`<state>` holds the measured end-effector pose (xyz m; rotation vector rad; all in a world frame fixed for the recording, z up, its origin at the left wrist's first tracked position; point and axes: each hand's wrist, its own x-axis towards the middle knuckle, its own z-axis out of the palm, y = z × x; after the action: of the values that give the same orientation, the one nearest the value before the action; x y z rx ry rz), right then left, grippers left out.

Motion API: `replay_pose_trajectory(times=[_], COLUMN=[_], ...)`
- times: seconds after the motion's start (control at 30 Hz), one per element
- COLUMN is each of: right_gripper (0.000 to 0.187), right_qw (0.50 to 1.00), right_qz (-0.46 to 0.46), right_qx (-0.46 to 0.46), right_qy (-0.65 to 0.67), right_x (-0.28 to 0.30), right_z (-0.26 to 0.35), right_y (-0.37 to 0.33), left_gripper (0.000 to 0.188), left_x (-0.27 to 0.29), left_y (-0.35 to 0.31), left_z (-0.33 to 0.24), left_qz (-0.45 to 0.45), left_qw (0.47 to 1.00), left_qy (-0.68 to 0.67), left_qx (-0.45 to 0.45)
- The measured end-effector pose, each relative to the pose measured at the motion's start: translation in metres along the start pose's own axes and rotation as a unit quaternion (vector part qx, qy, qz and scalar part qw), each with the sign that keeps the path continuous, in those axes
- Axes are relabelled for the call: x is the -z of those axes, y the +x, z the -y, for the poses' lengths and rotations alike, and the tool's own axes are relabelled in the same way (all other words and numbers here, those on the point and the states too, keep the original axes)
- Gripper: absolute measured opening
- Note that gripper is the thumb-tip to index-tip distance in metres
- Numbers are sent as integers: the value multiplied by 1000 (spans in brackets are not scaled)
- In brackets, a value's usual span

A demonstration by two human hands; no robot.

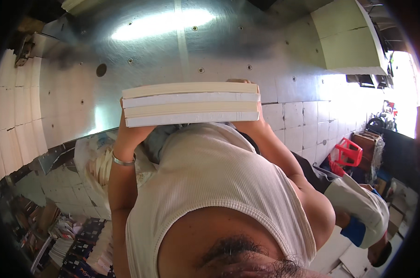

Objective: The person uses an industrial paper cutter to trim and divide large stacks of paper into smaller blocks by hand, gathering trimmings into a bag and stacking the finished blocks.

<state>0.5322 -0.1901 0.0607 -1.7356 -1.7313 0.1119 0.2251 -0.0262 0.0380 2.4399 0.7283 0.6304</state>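
A stack of several thick paper blocks (191, 98), cream and white by turns, is held level in front of my chest at the near edge of a metal table (159, 69). My left hand (135, 133), below a silver bracelet (123, 161), is closed round the stack's left end; most of its fingers are hidden. At the other end my right hand (249, 126) grips the stack, with fingertips showing over the far top edge. The blocks sit nearly flush on one another, their long sides toward me.
Rows of cut paper (16, 113) line the left edge, and a pale paper pile (351, 39) stands at the far right. A bag of paper scraps (91, 160) lies below the table. Behind at right are a red plastic stool (348, 152) and another person (360, 208).
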Motion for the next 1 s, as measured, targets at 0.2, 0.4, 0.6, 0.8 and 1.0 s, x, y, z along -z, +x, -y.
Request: replay_pose_trajectory(times=[0.2,0.4,0.6,0.8,1.0], right_gripper=[44,37,42,47,52], right_qw=[999,998,983,978,976], right_qz=[17,11,100,108,113], right_qx=[-15,-59,-150,-172,-176], right_qy=[-25,-24,27,53,61], right_x=[-14,-9,-12,-3,-8], right_z=[-9,-20,-25,-31,-29], right_y=[-10,-23,-37,-47,-41], left_gripper=[42,38,42,53,54], left_x=[-5,8,-5,0,-11], left_y=[14,42,58,61,55], left_z=[-8,-24,-33,-30,-19], left_qz=[-13,-34,9,-21,-25], left_qw=[991,993,978,994,995], left_qy=[-128,-102,-208,-101,-78], left_qx=[38,-46,-5,-49,-63])
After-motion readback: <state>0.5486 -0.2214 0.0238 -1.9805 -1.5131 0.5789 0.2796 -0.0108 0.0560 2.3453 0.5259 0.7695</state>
